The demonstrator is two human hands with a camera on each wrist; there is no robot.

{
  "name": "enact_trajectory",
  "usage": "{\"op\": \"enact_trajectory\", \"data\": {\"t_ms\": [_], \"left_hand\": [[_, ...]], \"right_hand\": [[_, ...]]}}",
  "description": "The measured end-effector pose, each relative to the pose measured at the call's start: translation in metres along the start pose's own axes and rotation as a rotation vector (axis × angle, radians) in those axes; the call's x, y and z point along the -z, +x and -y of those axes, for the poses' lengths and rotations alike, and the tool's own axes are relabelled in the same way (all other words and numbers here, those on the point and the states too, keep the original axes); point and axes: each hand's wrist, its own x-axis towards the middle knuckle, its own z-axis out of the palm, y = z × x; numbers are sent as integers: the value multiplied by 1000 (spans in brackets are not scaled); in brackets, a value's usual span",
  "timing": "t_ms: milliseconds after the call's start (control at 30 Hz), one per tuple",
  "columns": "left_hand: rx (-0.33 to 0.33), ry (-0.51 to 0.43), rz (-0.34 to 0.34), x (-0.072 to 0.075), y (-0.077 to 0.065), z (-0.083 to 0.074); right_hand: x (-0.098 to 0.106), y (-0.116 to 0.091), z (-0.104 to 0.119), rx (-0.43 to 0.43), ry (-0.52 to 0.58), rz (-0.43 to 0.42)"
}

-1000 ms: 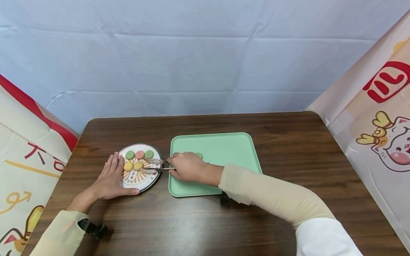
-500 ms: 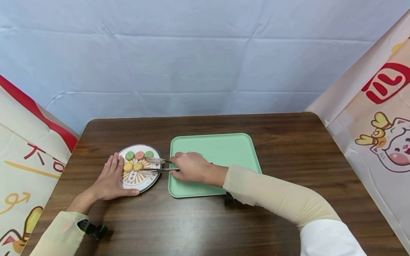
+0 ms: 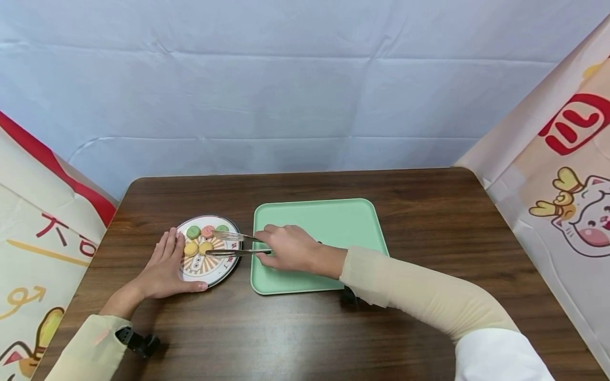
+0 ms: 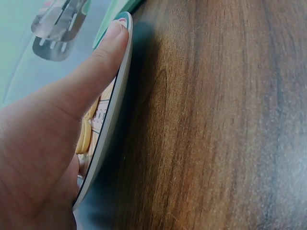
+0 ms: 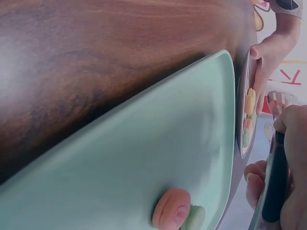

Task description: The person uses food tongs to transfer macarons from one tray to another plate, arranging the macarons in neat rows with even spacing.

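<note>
Left hand (image 3: 163, 269), straight-fingered, braces round white patterned plate (image 3: 216, 273) at left; right hand (image 3: 292, 250) grips silver metal tongs (image 3: 238, 253), best kept level

A dark brown wood-grained worktop (image 3: 295, 333) with rounded far corners fills the lower part of the head view, a soft shine near its front. Behind it hangs a pale blue-grey cloth (image 3: 305, 90), creased in straight folds. To the right, a printed sheet (image 3: 519, 227) bears a bold red emblem (image 3: 579, 121) above a smiling cartoon cat (image 3: 593, 211). To the left, another sheet (image 3: 24, 211) carries a red band (image 3: 59, 172), red lettering (image 3: 54, 220), a yellow line (image 3: 47, 252) and a curly arrow (image 3: 30, 299); the cropped figure (image 3: 33, 349) below is perhaps an animal
</note>
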Motion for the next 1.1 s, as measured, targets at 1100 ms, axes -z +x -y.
{"op": "enact_trajectory", "data": {"t_ms": [1100], "left_hand": [[10,3,16,1,1,-1]], "right_hand": [[10,-39,-28,-34,95,-71]]}}
